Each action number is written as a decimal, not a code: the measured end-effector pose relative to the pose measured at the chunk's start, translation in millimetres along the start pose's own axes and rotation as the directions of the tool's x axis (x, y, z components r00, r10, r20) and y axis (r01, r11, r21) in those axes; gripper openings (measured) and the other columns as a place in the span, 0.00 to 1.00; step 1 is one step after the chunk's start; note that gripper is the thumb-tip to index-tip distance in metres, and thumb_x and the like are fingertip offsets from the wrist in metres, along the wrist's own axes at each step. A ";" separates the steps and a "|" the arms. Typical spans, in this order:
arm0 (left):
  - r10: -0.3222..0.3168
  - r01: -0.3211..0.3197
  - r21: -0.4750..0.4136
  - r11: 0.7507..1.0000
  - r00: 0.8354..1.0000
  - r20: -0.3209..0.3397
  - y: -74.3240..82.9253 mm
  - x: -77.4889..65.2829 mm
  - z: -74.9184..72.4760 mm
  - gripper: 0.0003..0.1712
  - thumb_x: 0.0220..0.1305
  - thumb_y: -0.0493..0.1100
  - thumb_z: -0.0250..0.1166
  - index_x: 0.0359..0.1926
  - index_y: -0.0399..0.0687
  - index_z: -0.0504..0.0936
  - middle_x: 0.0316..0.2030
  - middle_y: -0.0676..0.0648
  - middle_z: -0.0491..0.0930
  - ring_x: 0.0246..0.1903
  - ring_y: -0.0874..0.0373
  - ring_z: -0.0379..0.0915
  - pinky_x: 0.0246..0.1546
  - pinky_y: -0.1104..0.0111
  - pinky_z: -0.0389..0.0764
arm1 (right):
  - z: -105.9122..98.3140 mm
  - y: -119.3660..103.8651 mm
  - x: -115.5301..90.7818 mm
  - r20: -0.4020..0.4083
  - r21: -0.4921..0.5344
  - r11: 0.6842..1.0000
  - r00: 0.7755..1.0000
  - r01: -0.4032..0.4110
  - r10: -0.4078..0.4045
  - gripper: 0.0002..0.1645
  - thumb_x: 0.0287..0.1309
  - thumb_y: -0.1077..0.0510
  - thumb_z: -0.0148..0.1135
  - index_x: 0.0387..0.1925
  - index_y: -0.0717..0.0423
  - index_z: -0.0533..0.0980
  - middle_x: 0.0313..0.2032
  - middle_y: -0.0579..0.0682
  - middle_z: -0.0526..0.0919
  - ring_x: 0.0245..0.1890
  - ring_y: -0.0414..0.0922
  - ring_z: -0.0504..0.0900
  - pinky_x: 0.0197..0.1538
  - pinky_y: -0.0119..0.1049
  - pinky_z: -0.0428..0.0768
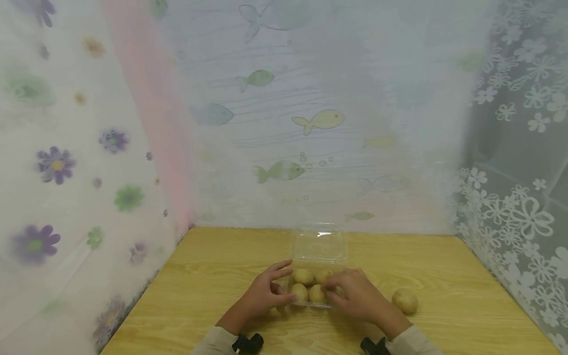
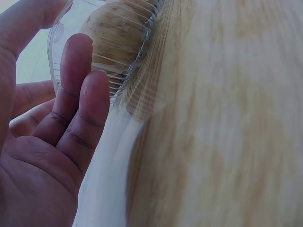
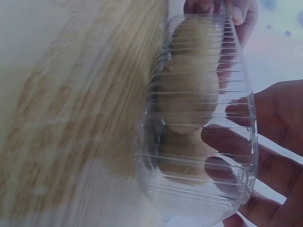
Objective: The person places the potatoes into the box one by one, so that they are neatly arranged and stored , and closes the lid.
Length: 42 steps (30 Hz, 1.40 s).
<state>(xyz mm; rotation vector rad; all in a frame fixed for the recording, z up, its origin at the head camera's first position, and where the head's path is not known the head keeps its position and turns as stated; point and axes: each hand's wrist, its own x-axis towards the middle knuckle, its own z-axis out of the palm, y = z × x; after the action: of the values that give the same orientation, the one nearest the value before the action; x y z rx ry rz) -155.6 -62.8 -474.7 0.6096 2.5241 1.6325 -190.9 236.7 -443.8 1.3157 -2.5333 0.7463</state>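
A clear plastic clamshell box (image 1: 310, 305) with several potatoes (image 1: 303, 276) inside stands with its lid (image 1: 318, 244) raised at the back. My left hand (image 1: 264, 291) holds the box by its left end, thumb by the near corner and other fingers spread. In the left wrist view, two fingers (image 2: 75, 61) overlap the ribbed wall. My right hand (image 1: 357, 296) reaches over the right side, and its fingers (image 3: 227, 137) show through the clear wall, the tips at a potato (image 3: 182, 158). That hand hides part of the box's right end in the head view.
A loose potato (image 1: 405, 301) lies on the wood-grain table (image 1: 213, 276), right of my right forearm. A fish-patterned curtain (image 1: 284, 197) hangs behind the table, with a flowered sheet (image 1: 88, 207) at the left and a flowered translucent one (image 1: 523, 217) at the right.
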 end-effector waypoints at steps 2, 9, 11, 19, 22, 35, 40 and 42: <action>0.002 -0.002 0.003 1.000 1.000 -0.004 -0.9 -0.9 0.4 0.49 0.64 0.49 0.76 0.80 0.51 0.61 0.80 0.52 0.56 0.35 0.58 0.87 0.34 0.67 0.86 | -1.6 -1.3 1.1 0.007 0.013 1.000 1.000 0.001 -0.001 0.10 0.65 0.58 0.68 0.43 0.40 0.89 0.41 0.33 0.89 0.42 0.39 0.85 0.47 0.53 0.75; 0.010 -0.010 -0.003 1.000 1.000 -0.005 -1.2 -2.3 0.1 0.49 0.64 0.50 0.76 0.80 0.49 0.62 0.81 0.50 0.55 0.35 0.59 0.87 0.35 0.68 0.87 | -2.2 5.9 -0.2 -0.043 0.023 0.999 0.999 0.033 -0.032 0.10 0.62 0.61 0.71 0.44 0.46 0.89 0.43 0.38 0.91 0.46 0.39 0.88 0.52 0.51 0.85; 0.006 -0.006 -0.007 1.000 1.000 0.001 -0.8 -1.7 -0.2 0.48 0.64 0.50 0.76 0.79 0.48 0.62 0.81 0.51 0.54 0.35 0.59 0.87 0.34 0.68 0.86 | -4.0 8.9 -2.4 -0.066 0.038 0.999 0.997 0.036 -0.034 0.12 0.61 0.63 0.71 0.45 0.48 0.89 0.44 0.40 0.91 0.47 0.41 0.88 0.52 0.47 0.86; -0.004 0.004 -0.015 1.000 1.000 0.012 -0.3 -0.8 1.1 0.48 0.65 0.51 0.75 0.79 0.49 0.63 0.81 0.53 0.54 0.37 0.58 0.87 0.32 0.66 0.87 | -17.9 18.3 -18.7 -0.101 0.052 0.999 0.995 -0.011 0.016 0.14 0.64 0.62 0.69 0.49 0.45 0.87 0.51 0.43 0.89 0.53 0.45 0.87 0.54 0.52 0.85; 0.000 0.000 -0.011 1.000 1.000 0.006 -1.0 -1.2 1.3 0.47 0.65 0.51 0.75 0.79 0.49 0.63 0.81 0.53 0.54 0.36 0.58 0.87 0.32 0.66 0.86 | -23.3 22.8 -25.9 -0.111 0.038 0.998 0.993 -0.044 0.048 0.14 0.64 0.61 0.71 0.49 0.45 0.87 0.53 0.46 0.88 0.55 0.49 0.86 0.55 0.53 0.84; 0.013 -0.013 0.025 1.000 1.000 0.002 -4.9 -1.1 -0.1 0.46 0.65 0.51 0.75 0.78 0.48 0.64 0.81 0.53 0.54 0.34 0.60 0.86 0.33 0.67 0.86 | -44.2 41.6 -51.5 -0.179 -0.023 0.990 0.975 -0.139 0.133 0.17 0.59 0.60 0.75 0.49 0.42 0.86 0.55 0.44 0.87 0.56 0.52 0.86 0.54 0.54 0.84; 0.025 -0.025 0.019 0.999 1.000 0.003 -3.0 -1.3 -0.7 0.46 0.65 0.50 0.75 0.78 0.44 0.64 0.81 0.48 0.53 0.34 0.61 0.85 0.33 0.68 0.86 | -50.0 51.0 -62.0 -0.185 -0.014 0.984 0.968 -0.177 0.171 0.19 0.60 0.60 0.75 0.51 0.39 0.86 0.56 0.44 0.86 0.57 0.54 0.84 0.54 0.57 0.83; 0.028 -0.028 0.026 0.999 1.000 0.004 -1.3 -1.3 -0.6 0.46 0.66 0.50 0.75 0.78 0.43 0.64 0.81 0.48 0.53 0.34 0.61 0.85 0.34 0.68 0.86 | -52.0 55.0 -67.0 -0.188 -0.008 0.981 0.964 -0.194 0.189 0.19 0.60 0.60 0.75 0.51 0.39 0.86 0.56 0.44 0.86 0.58 0.55 0.84 0.54 0.57 0.83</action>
<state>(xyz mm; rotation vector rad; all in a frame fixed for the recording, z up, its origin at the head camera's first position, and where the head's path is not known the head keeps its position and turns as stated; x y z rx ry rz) -154.9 -64.3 -475.8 0.6519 2.5496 1.6086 -199.0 337.5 -444.2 0.9517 -2.5316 0.8278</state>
